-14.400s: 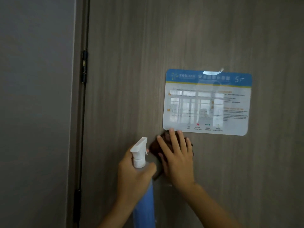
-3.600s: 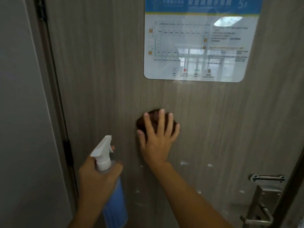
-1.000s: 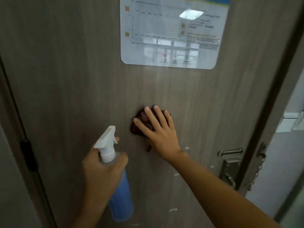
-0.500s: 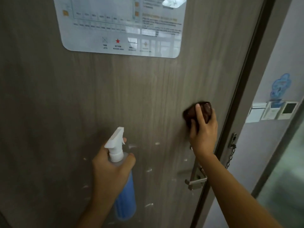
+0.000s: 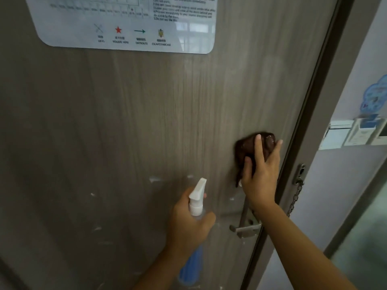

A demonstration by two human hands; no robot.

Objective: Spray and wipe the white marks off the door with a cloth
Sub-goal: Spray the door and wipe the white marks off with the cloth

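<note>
The grey-brown wood-grain door fills most of the view. My right hand presses a bunched dark brown cloth against the door near its right edge, with the fingers wrapped over the cloth. My left hand grips a blue spray bottle by the neck, and its white nozzle points up at the door. Several white marks dot the door's lower half, left of the cloth and around the nozzle.
A laminated evacuation sign is fixed to the door at the top. A metal lever handle sits below my right hand. A security chain hangs on the frame. A wall with a switch panel lies beyond the door edge at right.
Over the last second my right hand slid the cloth from the door's middle to its right edge above the handle. The view has moved closer and to the right. My left hand keeps hold of the bottle.
</note>
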